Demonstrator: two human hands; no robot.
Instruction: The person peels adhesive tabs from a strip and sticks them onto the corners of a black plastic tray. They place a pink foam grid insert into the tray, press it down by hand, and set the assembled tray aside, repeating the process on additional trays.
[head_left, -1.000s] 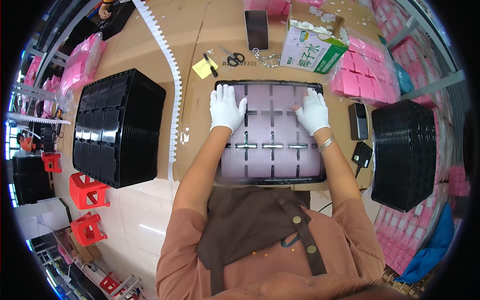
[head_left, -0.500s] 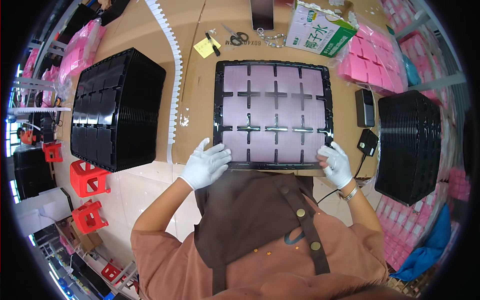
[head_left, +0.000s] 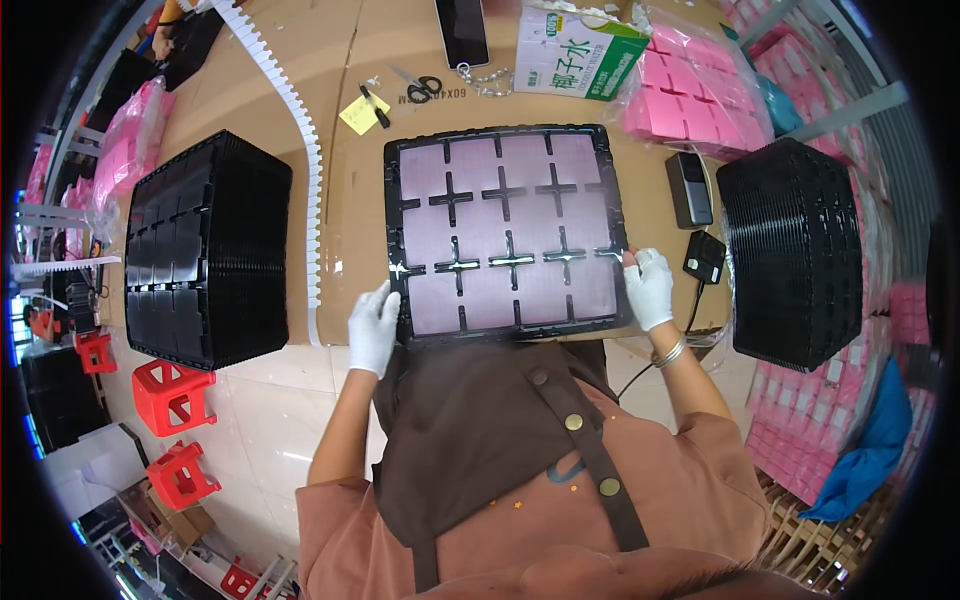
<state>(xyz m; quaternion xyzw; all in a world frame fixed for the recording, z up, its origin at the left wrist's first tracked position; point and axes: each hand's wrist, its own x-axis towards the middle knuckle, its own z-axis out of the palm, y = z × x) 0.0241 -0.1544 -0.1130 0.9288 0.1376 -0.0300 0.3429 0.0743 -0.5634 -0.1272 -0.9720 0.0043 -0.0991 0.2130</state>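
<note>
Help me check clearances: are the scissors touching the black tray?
Apart. The head view shows cardboard between the scissors and the far edge of the black tray.

Black tray [head_left: 393,235], lilac panels [head_left: 480,228]

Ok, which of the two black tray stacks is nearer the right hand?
The right-hand stack, just past the black adapter from the right hand. The other stack stands left of the white toothed strip.

We list: one white-and-green carton [head_left: 565,62], bearing large green characters and smaller print; one cardboard table covering [head_left: 358,220], dark letters and digits, partly beneath scissors [head_left: 413,84]; one black adapter [head_left: 708,248], label too small for us to read.
</note>
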